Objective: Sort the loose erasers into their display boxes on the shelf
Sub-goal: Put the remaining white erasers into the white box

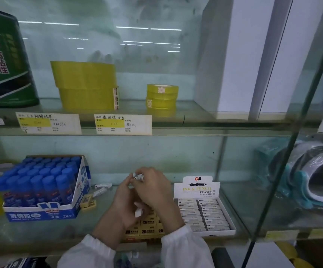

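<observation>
My right hand (153, 187) pinches white erasers (138, 176) at its fingertips, raised above the lower glass shelf. My left hand (124, 205) sits just below it, curled round another white eraser (139, 212). Both hands hover over a yellow box of 2B erasers (144, 230), mostly hidden by them. To the right stands a white "Ink & Pencil Eraser" display box (205, 215) filled with rows of white erasers. Loose white erasers (103, 186) and loose yellow erasers (88, 202) lie on the shelf left of my hands.
A blue box of glue sticks (42, 190) stands at the left of the lower glass shelf (40, 231). Yellow tape rolls (87, 86), a green canister (5, 60) and white boxes (240, 57) fill the upper shelf. Wrapped tape rolls (315, 175) lie behind a glass divider at right.
</observation>
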`<state>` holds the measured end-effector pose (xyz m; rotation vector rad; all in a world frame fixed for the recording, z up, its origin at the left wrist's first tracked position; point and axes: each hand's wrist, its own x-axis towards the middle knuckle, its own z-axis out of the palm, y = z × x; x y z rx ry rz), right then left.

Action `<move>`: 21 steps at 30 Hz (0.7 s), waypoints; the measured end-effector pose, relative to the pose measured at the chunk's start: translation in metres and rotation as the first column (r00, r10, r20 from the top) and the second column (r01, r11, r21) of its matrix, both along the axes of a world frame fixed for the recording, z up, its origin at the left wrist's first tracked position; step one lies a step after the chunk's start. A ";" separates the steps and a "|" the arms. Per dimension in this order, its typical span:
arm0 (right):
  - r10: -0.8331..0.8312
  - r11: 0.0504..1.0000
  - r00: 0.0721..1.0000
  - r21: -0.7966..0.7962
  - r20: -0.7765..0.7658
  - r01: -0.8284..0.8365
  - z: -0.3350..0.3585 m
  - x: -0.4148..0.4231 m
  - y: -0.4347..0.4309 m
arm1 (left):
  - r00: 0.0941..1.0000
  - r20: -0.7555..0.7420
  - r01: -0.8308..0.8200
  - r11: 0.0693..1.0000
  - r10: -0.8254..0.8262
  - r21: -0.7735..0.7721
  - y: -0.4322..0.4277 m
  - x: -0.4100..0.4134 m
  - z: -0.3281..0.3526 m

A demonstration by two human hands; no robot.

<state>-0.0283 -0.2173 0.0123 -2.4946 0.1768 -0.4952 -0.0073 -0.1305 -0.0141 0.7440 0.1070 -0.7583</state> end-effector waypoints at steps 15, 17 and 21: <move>-0.277 0.654 0.945 0.755 0.174 0.052 -0.012 -0.039 -0.037 | 0.997 0.069 -0.021 0.999 0.024 -0.048 -0.004 0.021 -0.008; -0.272 0.439 0.957 0.898 0.098 0.032 -0.017 -0.056 -0.061 | 0.996 0.085 0.013 0.998 -0.008 -0.059 -0.010 0.020 -0.009; -0.168 -0.054 0.984 0.996 0.059 -0.068 -0.023 -0.076 -0.097 | 0.989 0.138 0.059 0.996 -0.049 -0.064 -0.020 0.013 -0.015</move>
